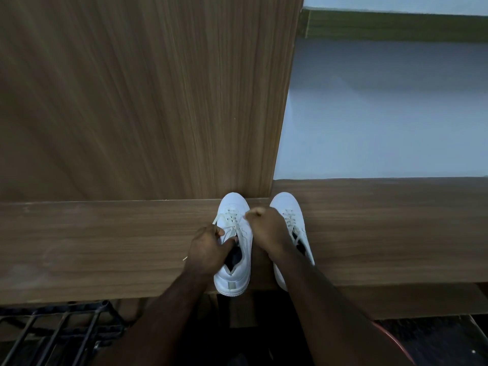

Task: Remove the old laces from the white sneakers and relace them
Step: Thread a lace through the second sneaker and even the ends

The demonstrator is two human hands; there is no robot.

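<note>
With my left hand (208,247) gripping the left sneaker (233,244) at its collar on the table (105,233) and my right hand (266,228) fingers curled on its lace (I think), a hard tug could snag an eyelet or drag the shoe off the near edge
</note>
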